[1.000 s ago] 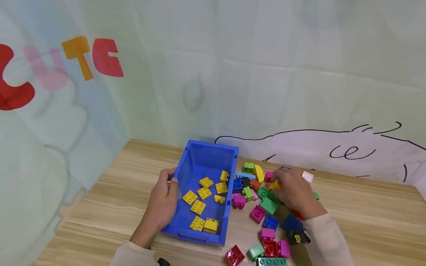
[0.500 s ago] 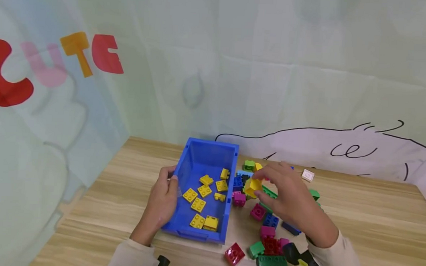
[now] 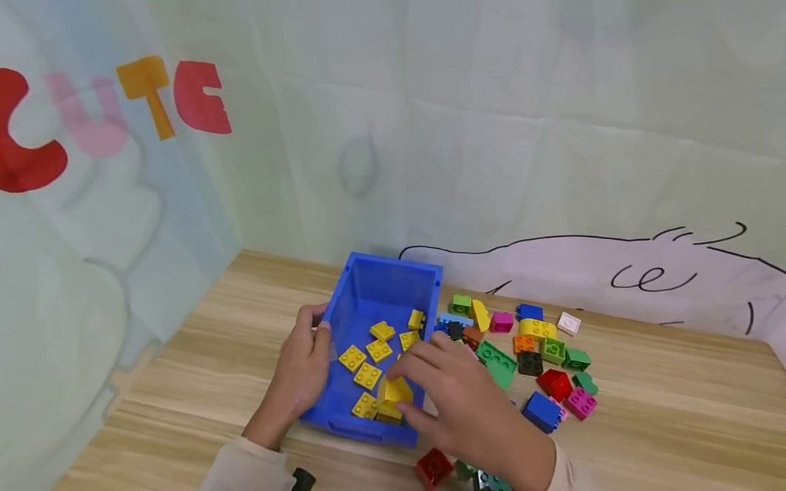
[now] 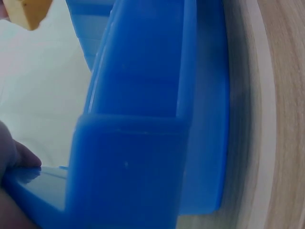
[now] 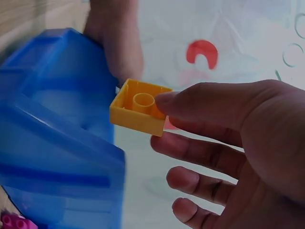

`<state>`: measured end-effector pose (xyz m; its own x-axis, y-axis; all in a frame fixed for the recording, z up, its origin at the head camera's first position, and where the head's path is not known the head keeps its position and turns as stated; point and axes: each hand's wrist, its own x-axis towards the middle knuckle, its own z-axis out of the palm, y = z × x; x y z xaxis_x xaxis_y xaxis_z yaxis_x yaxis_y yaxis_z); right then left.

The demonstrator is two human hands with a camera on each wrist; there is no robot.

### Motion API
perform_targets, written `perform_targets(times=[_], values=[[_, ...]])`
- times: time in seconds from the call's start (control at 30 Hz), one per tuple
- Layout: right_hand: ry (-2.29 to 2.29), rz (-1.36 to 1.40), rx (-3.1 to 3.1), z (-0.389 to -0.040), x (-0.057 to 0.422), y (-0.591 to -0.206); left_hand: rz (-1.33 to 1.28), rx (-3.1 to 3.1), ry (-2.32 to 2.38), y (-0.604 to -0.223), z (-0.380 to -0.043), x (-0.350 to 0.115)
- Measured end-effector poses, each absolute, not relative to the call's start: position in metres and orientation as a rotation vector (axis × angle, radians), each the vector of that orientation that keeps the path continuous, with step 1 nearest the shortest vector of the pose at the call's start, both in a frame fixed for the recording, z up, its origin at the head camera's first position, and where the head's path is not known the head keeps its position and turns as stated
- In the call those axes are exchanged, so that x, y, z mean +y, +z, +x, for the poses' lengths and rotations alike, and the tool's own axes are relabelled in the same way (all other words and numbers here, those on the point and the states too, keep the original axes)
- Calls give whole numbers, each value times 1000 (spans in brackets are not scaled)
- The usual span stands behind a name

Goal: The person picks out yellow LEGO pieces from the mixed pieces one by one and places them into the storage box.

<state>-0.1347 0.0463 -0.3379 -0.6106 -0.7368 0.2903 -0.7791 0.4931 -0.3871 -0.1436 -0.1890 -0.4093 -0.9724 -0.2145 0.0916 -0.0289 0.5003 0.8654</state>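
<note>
My right hand [image 3: 461, 397] pinches a yellow toy brick [image 5: 140, 109] between thumb and fingers, over the near right part of the blue bin [image 3: 383, 434]. In the right wrist view the brick's hollow underside with a round tube shows. My left hand [image 3: 300, 370] grips the bin's left rim, thumb on top. Several yellow bricks [image 3: 367, 376] lie spread over the bin floor; the right hand hides some of them. The left wrist view shows the bin's blue outer wall [image 4: 128, 167] close up, with the held yellow brick at the top left corner.
Loose bricks of many colours lie right of the bin, among them a blue brick [image 3: 542, 411], a yellow brick [image 3: 537, 328] and a yellow curved piece [image 3: 479, 315]. A dark red brick [image 3: 434, 468] lies near the bin's front corner. A printed cloth [image 3: 570, 173] hangs behind the table.
My right hand has picked a yellow brick out of the loose pile and carried it left and nearer, over the bin. The left hand has stayed on the bin's rim.
</note>
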Motion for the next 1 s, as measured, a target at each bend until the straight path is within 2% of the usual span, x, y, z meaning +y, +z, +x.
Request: perform_targets(times=[0.6, 0.77, 1.0], values=[[562, 1326, -2742, -137, 38, -351, 197, -2566, -1444, -410, -143, -189], [675, 1238, -2641, -142, 52, -339, 196, -2559, -1457, -411, -144, -189], [767, 1020, -2484, -159, 96, -323, 198, -2566, -1475, -409, -144, -189]])
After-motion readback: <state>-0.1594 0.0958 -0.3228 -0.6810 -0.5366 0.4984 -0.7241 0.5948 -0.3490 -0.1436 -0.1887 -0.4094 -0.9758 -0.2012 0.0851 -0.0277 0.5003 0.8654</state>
